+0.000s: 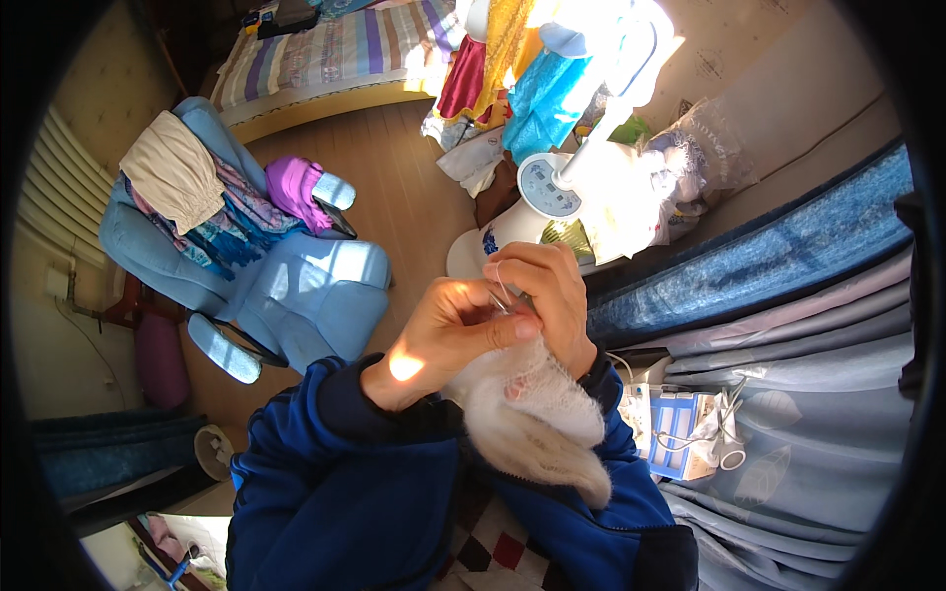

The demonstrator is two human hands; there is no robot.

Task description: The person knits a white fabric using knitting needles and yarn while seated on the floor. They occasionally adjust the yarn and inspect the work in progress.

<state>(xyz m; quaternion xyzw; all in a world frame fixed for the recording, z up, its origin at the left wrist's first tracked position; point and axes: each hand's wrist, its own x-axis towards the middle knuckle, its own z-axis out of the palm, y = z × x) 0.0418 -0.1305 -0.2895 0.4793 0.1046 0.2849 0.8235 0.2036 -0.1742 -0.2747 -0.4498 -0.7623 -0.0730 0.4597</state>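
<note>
My left hand (448, 330) and my right hand (548, 290) meet in front of my chest at the top edge of a white, fuzzy knitted piece (542, 412). Thumb and fingers of the left pinch thin metal knitting needles (499, 301), of which only short lengths show. From the other side the right hand grips the work, with a strand of pale yarn (499, 272) looped at its index finger. Below both hands the soft fabric hangs in folds against my blue jacket (369, 510). The stitches and needle ends are mostly hidden by the fingers.
A blue armchair (325, 295) draped with clothes stands left. Ahead is a white fan-like appliance (550, 185) with a control panel, near plastic bags (684, 170). Grey curtains (798, 428) and a blue box with cables (676, 436) are at right; a striped bed (325, 70) lies beyond.
</note>
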